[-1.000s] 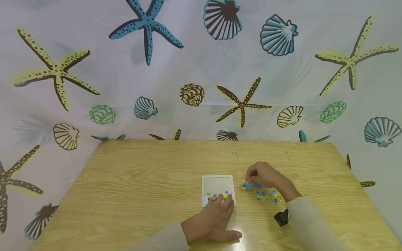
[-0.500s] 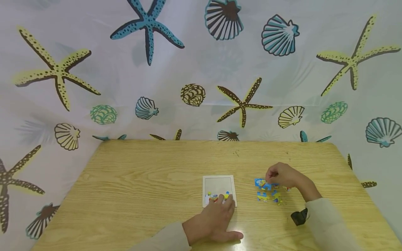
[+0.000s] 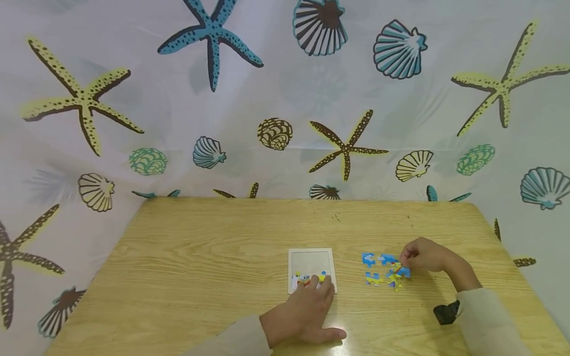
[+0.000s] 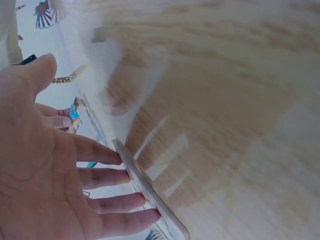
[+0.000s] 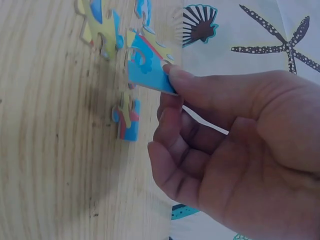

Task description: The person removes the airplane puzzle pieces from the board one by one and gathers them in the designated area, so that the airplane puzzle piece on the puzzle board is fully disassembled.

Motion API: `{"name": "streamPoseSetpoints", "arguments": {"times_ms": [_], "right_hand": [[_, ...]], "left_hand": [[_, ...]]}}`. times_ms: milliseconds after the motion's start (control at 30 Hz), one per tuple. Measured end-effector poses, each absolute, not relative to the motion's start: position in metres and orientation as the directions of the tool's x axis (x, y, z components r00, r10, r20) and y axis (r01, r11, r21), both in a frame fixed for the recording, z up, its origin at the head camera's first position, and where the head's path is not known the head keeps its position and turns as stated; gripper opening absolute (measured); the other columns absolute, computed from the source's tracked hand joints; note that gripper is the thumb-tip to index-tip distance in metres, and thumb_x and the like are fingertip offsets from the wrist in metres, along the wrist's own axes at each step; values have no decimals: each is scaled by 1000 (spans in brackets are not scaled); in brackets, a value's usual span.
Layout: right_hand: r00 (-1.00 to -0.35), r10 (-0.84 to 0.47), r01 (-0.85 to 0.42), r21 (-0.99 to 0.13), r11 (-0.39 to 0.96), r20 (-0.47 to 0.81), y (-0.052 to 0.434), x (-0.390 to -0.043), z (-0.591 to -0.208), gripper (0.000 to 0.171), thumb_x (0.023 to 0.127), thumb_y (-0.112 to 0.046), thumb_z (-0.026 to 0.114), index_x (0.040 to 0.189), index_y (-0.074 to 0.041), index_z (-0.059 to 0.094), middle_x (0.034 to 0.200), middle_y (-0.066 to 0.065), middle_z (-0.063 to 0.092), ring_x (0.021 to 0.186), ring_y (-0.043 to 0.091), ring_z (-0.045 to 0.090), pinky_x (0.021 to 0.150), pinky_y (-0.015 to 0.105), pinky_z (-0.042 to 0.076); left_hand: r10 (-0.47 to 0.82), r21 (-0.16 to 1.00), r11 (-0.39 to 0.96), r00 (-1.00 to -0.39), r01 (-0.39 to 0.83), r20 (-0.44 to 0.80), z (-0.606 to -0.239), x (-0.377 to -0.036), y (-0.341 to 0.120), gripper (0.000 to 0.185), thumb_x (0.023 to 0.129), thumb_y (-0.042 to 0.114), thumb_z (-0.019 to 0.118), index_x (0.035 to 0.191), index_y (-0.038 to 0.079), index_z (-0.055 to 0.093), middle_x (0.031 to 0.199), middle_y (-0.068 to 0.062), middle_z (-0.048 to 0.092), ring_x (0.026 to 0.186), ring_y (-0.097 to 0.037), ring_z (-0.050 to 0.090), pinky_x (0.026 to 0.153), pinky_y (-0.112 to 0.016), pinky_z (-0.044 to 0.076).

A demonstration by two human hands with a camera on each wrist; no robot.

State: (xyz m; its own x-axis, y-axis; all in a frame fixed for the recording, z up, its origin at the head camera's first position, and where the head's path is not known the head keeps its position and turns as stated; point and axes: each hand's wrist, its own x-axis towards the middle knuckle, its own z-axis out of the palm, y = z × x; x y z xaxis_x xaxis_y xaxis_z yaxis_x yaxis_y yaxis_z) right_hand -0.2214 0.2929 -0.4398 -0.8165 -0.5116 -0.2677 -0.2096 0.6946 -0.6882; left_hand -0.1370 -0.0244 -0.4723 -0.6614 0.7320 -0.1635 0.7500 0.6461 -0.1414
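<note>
My left hand (image 3: 307,314) lies on the near part of a white square puzzle tray (image 3: 291,259), its fingertips on the lower edge. Colourful jigsaw pieces (image 3: 303,279) fill the tray's near strip, partly hidden by those fingers. In the left wrist view the fingers (image 4: 112,179) reach straight to the tray's rim. Over to the right, my right hand (image 3: 429,258) pinches one jigsaw piece (image 5: 150,70) between thumb and finger, blue with yellow and red, held tilted. Just beneath it lie several loose jigsaw pieces (image 3: 373,278), blue and yellow, with another piece (image 5: 131,122) showing in the right wrist view.
The wooden table (image 3: 200,257) carries the tray and loose pieces. A white cloth (image 3: 240,113) printed with starfish and shells hangs around its back and sides. A black wrist device (image 3: 447,313) sits at the right sleeve.
My right hand has moved rightward, from beside the tray across to the right end of the loose pieces, pinching a piece. The left hand has stayed on the tray.
</note>
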Motion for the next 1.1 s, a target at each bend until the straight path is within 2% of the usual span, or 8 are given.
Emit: {"name": "streamPoseSetpoints", "arguments": {"times_ms": [300,500,800,1100], "right_hand": [[-816,-476,-142,-685,715,-327,305,-212,-440,9,85,-4,54,80,0,60,69,4,53,56,13,40,52,26,35],[-826,-466,-136,-691,710,-316,307,-207,-444,8,84,-2,54,79,0,61,76,6,58,58,14,42,53,28,38],[-899,-323,-111,-559,822,-296,299,-201,-448,9,78,0,60,71,-5,61,82,3,64,66,14,53,57,30,42],[-909,-295,-106,-520,848,-294,298,-199,-454,10,77,-4,65,69,-8,62,72,-2,59,63,13,50,58,31,41]], "left_hand": [[724,-131,649,-662,749,-193,-469,-136,-24,99,73,78,9,134,4,34,138,-13,29,117,-33,36,81,-45,42],[724,-141,647,-661,750,-195,-468,-136,-24,99,73,78,9,135,4,33,139,-13,28,118,-33,36,81,-45,42],[725,-141,647,-662,749,-190,-470,-137,-25,99,74,78,10,135,4,33,139,-13,28,117,-33,37,80,-45,43],[723,-159,646,-665,747,-189,-470,-136,-25,99,72,78,8,134,5,35,138,-12,30,116,-32,38,78,-45,44]]}}
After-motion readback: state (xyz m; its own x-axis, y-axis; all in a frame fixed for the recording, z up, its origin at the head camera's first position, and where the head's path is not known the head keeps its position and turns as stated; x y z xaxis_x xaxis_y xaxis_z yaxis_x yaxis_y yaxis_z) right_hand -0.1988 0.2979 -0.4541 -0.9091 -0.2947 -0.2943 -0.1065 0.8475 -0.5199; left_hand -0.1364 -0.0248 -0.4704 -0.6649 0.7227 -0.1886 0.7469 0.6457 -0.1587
